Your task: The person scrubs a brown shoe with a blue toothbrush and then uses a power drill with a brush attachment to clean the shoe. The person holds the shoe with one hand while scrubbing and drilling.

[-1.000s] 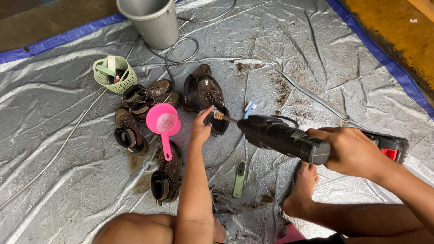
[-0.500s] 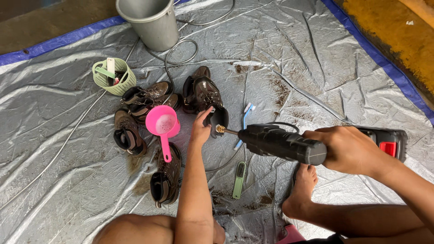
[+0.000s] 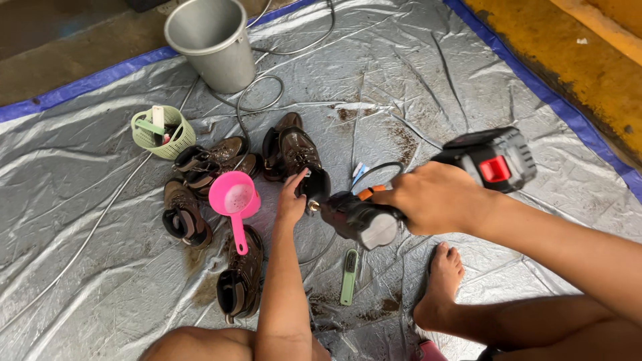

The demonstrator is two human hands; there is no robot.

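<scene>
From the head camera, looking down, my right hand point(image 3: 438, 198) is clenched around the grip of a black cordless drill point(image 3: 428, 194), its red-and-black battery end pointing off to my right and its nose pointing left. The drill's long axis runs nearly level across the view, tip toward my left hand point(image 3: 292, 204). That hand reaches forward from between my knees, fingers at the heel of a dark brown boot point(image 3: 301, 157), and just beside the drill's tip; I cannot tell whether it grips the boot or only steadies it. The boot lies with its toe away from me, so its length crosses the drill's line almost squarely. My left hand is the nearer one to the boot. Left of it lie more muddy boots point(image 3: 200, 167) in a loose heap, a pink scoop point(image 3: 234, 200) resting on them, and a green basket point(image 3: 160, 134) beyond. A grey bucket point(image 3: 214, 43) stands well behind. A green brush point(image 3: 348, 277) lies on the silver tarp point(image 3: 80, 281) near my bare foot point(image 3: 441, 284). The tarp's blue edge is far off; bare tarp shows to the right.
</scene>
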